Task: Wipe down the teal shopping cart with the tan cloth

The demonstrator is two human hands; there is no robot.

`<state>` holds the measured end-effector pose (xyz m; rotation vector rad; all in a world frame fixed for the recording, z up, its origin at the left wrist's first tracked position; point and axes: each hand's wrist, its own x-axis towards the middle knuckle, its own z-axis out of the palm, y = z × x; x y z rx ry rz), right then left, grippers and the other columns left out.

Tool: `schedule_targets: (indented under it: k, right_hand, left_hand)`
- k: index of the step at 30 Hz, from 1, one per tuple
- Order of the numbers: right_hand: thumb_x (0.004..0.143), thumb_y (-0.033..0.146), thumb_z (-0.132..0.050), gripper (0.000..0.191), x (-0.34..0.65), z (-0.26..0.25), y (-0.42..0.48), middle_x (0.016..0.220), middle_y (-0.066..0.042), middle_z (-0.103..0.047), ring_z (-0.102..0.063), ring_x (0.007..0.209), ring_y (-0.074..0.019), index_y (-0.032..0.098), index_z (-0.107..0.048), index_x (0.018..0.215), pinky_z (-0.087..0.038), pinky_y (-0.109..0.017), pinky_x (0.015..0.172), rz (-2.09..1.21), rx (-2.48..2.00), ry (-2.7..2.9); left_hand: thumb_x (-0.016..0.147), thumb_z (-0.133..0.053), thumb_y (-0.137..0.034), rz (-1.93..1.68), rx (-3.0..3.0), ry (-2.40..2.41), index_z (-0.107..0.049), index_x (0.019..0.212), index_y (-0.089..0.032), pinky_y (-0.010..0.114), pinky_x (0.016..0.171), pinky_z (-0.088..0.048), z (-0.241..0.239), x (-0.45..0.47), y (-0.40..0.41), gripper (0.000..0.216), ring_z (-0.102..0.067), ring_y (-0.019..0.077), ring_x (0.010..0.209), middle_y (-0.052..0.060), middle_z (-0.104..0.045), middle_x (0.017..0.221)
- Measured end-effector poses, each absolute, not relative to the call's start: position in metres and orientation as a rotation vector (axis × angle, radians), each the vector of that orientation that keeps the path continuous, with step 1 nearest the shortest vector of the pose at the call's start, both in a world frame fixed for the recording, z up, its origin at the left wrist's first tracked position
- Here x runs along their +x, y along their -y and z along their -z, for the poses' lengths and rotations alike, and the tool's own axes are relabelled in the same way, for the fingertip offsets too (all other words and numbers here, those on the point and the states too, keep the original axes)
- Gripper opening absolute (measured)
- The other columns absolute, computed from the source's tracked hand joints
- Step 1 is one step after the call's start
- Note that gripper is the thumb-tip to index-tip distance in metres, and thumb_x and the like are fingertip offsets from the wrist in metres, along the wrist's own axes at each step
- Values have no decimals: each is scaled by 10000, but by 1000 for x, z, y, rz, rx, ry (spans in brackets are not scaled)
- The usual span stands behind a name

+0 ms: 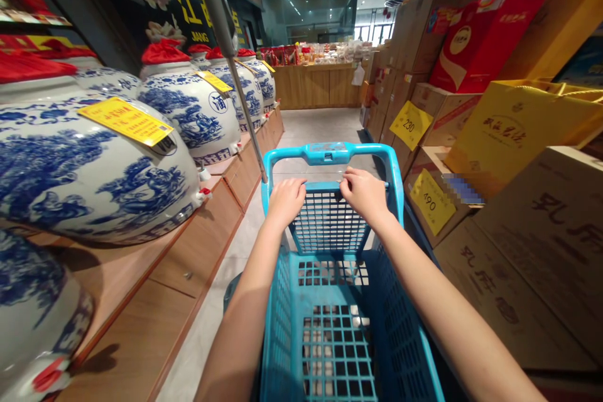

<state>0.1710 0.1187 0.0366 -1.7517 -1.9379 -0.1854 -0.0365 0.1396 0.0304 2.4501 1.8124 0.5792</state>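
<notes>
A blue plastic shopping cart [330, 314] stands in the aisle right in front of me, its mesh basket empty. My left hand [286, 200] is closed over the left part of the cart's inner bar. My right hand [362, 191] is closed over the same bar further right. Both forearms reach out over the basket. The cart's outer blue handle frame [330, 152] lies just beyond my fingers.
Large blue-and-white ceramic jars [94, 157] with red cloth tops and yellow tags line a wooden shelf on the left. Stacked cardboard boxes [541, 245] with yellow price tags [431, 201] crowd the right. A grey pole [226, 44] leans overhead. A wooden counter [320, 85] closes the aisle's far end.
</notes>
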Motion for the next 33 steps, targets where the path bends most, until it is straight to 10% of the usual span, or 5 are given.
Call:
schedule_targets:
  k: [33]
  right_hand:
    - [888,140,-593,286,184,-21,-132,1259,-81,-786,-719,1219,-264,223,-832,1022,-571,-418,1072,22,-1232,2083]
  left_hand:
    - [1073,-390,-230,-599,2474,-1812,-701,1352,-184,435,1179,-454,-26,-38,-142,420,-640,271,1329,84,-731,1395]
